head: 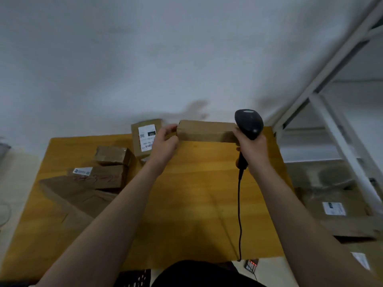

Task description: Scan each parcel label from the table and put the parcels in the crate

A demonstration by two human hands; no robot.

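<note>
The left grip (164, 142) pinches the left end of a long brown parcel (205, 131) that reaches across to the right grip (253, 149), which is wrapped round a black scanner (248, 123) at the parcel's right end; a labelled parcel (146, 137) stands just left of the left grip.

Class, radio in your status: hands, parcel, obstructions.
Left hand grips long parcel by one end. Right hand holds scanner at the other. No label showing. Other parcels lie left on table.
</note>
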